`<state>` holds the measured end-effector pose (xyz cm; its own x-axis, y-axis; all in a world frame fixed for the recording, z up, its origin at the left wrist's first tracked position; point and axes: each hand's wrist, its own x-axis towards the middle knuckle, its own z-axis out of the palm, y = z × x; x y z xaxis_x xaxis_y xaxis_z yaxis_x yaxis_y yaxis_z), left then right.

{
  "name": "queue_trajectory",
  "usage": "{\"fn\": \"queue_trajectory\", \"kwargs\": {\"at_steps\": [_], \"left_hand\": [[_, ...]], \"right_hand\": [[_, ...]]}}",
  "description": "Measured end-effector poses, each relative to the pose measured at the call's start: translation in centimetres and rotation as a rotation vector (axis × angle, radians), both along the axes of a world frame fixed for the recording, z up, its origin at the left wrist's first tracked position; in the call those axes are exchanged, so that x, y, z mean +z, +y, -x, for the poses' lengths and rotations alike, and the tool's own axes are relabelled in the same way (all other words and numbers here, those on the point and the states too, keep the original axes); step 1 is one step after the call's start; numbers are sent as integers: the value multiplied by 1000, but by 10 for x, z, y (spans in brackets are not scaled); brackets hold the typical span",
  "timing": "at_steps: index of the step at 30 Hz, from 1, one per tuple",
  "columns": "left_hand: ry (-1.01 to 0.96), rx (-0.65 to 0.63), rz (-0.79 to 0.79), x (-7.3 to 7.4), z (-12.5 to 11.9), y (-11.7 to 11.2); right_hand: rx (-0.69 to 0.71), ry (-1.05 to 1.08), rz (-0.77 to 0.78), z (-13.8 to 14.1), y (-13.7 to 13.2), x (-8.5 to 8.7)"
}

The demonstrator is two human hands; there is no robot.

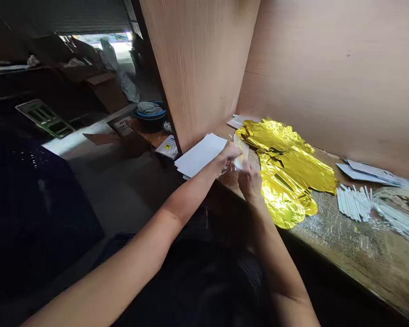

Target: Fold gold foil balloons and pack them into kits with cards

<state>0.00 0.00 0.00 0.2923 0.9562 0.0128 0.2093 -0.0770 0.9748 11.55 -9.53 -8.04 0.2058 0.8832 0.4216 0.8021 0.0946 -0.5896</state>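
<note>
Presently: pale packet (244, 148), gripped by left hand (229, 152) and right hand (251, 180), seemingly mid-work; white sheets (202, 153) left of both, gold foils (293, 169) right, all unheld

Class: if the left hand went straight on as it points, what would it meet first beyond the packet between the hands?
Beyond the packet, the left hand would probably meet the gold foil first, though depth is unclear.
</note>
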Motion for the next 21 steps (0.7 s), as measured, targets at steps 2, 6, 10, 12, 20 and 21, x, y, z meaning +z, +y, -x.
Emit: {"fn": "queue_trajectory", "kwargs": {"at_steps": [2,6,10,12,20,21], "left_hand": [[153,-69,-114,-1,-3,4],[451,-222,-306,-30,6,1],[710,-380,-415,-76,22,-9],[721,-398,-443,-91,26,-10],[707,-363,-555,-108,28,2],[689,-351,-576,-109,30,0]], "right_hand": [[-103,470,-4,2,6,-3],[-136,1057,50,26,9,-16],[49,1202,291,52,-16,-31],[208,1191,517,56,-39,-32],[188,749,443,17,-77,-12],[56,664,314,5,-69,-10]]}}
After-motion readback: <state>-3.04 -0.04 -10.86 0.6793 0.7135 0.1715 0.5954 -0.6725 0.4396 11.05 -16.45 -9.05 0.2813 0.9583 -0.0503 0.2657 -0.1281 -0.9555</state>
